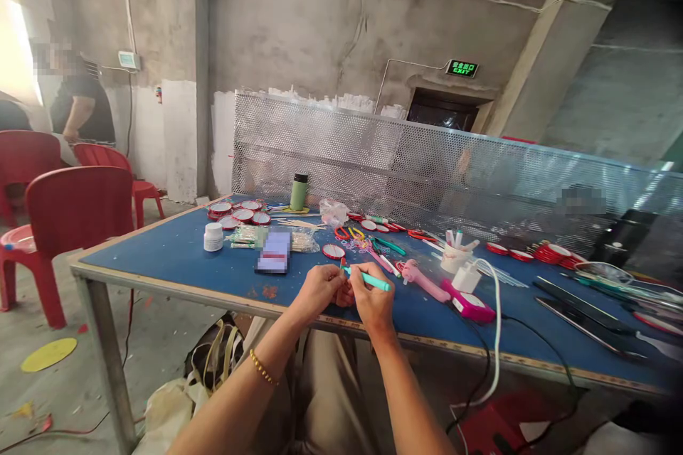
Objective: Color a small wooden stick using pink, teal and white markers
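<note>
My right hand [376, 298] is closed around a turquoise marker pen [376, 280], its tip pointing left toward my other hand. My left hand [323, 286] pinches something small and thin right at the pen's tip, too small and covered to make out. Both hands are close together over the table's front edge. Just beyond them lies a round white disc with a red rim [334, 251]. A phone [274, 253] with a lit screen is to the left of it, and a white lidded jar [213, 236] stands farther left.
The blue table [154, 249] also bears a green bottle [299, 192], pliers [392, 244], a pink curling-wand-like tool [424, 281], a magenta device [469, 304] and a white cable [498, 327]. A perforated metal screen [341, 149] borders the back. Red chairs [80, 206] and a person [82, 103] are at left.
</note>
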Motion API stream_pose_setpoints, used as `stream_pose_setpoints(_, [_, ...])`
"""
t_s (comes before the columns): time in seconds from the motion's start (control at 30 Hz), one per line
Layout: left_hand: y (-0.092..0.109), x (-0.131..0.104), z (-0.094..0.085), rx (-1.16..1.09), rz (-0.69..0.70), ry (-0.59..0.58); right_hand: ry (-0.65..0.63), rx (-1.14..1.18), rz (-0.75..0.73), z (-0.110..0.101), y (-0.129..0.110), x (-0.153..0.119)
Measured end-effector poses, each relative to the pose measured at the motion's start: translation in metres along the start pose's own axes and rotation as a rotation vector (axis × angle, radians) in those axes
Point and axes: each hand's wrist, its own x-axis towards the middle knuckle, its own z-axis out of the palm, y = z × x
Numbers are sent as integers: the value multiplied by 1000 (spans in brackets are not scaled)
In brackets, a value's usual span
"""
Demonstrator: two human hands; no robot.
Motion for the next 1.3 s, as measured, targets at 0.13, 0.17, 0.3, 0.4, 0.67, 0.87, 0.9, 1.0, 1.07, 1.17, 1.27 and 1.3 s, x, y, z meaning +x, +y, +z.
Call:
stream_pose_setpoints(0.13, [1,0,0,5,2,-4,-13,-13,-22,-1,-2,1])
stream_pose_setpoints(0.17, [1,0,0,9,4,-6,-17,-9,-20,-1,-2,1])
stream_pose_setpoints(0.3, [2,0,0,2,4,-9,-26,-1,-20,-1,-2,1])
stream_pose_setpoints(0.4, [2,0,1,7,9,-7,-26,-7,-27,0,-2,1])
stream_pose_setpoints(0.67, [0,1,0,12,11,-8,-22,-16,-23,-1,-2,1])
stream_pose_setpoints(0.87, [-1,1,-2,39,6,-3,-4,7,6,-1,-3,0])
stream_pose_setpoints(0.9, [-2,1,-2,43,7,-2,-5,10,9,-1,-3,0])
stream_pose_setpoints(1.0, [-2,1,-2,43,10,-3,-20,4,-1,-1,-3,0])
stream_pose_setpoints(1.07, [-2,1,-1,46,11,-3,-27,-5,-13,-1,-3,0])
stream_pose_setpoints(1.17, [-1,1,-1,54,12,2,-34,-7,-20,-1,-3,0])
stream_pose_setpoints(1.27, [1,0,0,55,12,5,-34,-3,-15,-1,-3,0])
stream_pose_setpoints(1.3, [1,0,0,51,12,5,-31,-5,-16,-1,-3,1])
